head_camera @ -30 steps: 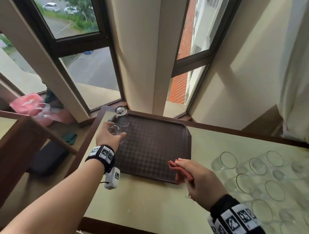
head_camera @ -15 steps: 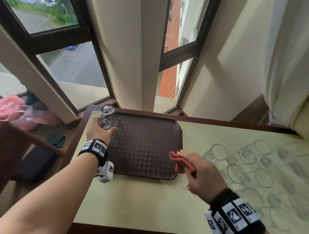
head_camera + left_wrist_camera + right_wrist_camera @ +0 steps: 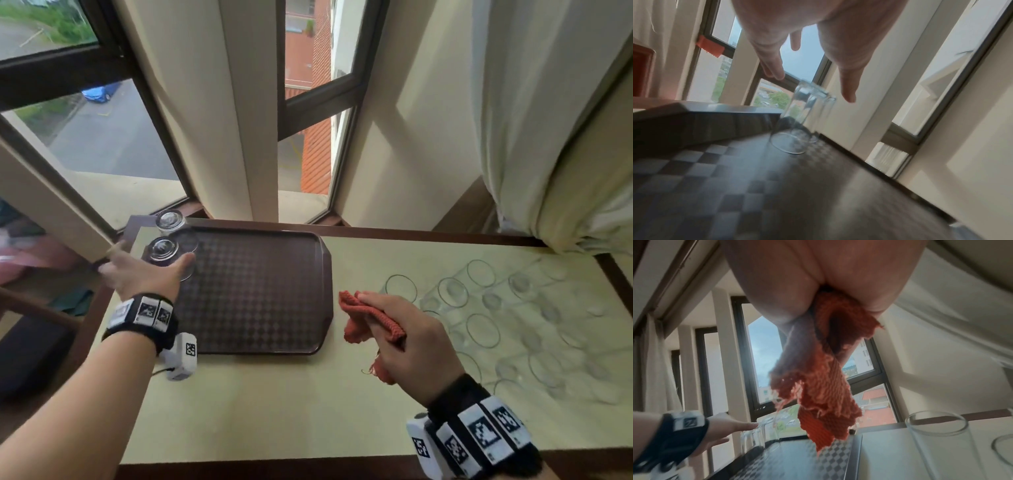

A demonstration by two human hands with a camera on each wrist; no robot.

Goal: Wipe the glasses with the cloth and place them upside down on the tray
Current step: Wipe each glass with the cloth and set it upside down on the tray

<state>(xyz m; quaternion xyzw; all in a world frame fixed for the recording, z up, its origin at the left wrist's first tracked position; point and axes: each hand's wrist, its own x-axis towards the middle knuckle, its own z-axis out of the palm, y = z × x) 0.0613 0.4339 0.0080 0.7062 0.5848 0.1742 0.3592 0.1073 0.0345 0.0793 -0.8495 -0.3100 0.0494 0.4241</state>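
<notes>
1. Left hand (image 3: 144, 274) is over the tray's far-left corner, fingers spread and straight. In the left wrist view they sit above the glass and clear of it: released, holding nothing.
2. Two upside-down glasses stand on the brown tray (image 3: 260, 346). The nearer glass (image 3: 163, 250) sits just inside the left rim, base up and mouth flat on the checkered floor. The farther glass (image 3: 170, 219) is right behind it in the far-left corner, the two just beside each other.
3. Right hand (image 3: 404, 339) hovers above the table (image 3: 274, 404), just off the tray's right edge. Its fingers are curled round the red cloth (image 3: 363, 317), which is bunched in the grip. The right wrist view shows a frayed end hanging below the palm.
4. Over by the table's right edge there is a cluster of upright clear glasses (image 3: 483, 330), mouths up and set close together in rows. I make out roughly a dozen rims; glare washes out the far ones, so no exact count.
5. One tray, one cloth. The tray lies along the table's far-left edge beneath the window (image 3: 102, 144), with a pale curtain (image 3: 548, 120) hanging at the far right.
</notes>
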